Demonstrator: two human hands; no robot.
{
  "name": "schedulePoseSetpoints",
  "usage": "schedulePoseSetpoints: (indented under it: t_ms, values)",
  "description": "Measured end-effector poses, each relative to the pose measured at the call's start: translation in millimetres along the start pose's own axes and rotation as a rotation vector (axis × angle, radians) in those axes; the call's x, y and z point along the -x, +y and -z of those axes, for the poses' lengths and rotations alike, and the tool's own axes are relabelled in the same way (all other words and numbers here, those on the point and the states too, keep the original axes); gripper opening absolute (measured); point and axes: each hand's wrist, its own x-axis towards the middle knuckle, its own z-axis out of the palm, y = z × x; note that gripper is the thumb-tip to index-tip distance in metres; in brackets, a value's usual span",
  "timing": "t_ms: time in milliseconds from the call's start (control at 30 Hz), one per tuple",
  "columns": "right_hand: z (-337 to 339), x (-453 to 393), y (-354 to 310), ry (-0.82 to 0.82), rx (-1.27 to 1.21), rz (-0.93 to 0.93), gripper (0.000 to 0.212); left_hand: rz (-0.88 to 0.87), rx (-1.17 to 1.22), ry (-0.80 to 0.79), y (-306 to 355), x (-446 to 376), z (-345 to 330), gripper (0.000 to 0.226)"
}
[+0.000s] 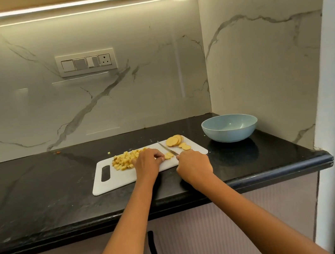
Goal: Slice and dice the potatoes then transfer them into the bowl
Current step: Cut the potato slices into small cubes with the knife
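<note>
A white cutting board (114, 182) lies on the black counter. A pile of diced potato (125, 160) sits on its left part, and round potato slices (175, 141) lie at its far right corner. My left hand (148, 162) pinches a small stack of slices (168, 155) in the board's middle. My right hand (194, 165) grips the handle of a knife (166, 148), whose blade lies across that stack and points away from me. A light blue bowl (229, 127) stands to the right of the board, with nothing in it.
The counter (41, 189) ends at a marble wall behind and on the right, just past the bowl. A stray potato bit (108, 152) lies on the counter behind the board. A cabinet door with black handles (155, 252) is below the front edge.
</note>
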Motion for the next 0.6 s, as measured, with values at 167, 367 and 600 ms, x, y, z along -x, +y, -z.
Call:
schedulePoseSetpoints:
  t_ms: [167, 367, 600]
  values:
    - [-5.3, -17.1, 9.7, 0.131, -0.082, -0.078, 0.028, -0.024, 0.013, 0.018, -2.8, -6.0, -1.6, 0.007]
    - [-6.2, -33.6, 12.3, 0.102, -0.171, -0.152, 0.028, -0.305, -0.367, -0.387, 10.0, -24.2, 4.3, 0.055]
    - [-7.2, -37.1, 15.4, 0.086, -0.177, -0.149, 0.028, -0.261, -0.226, -0.515, 12.0, -32.2, 9.8, 0.039]
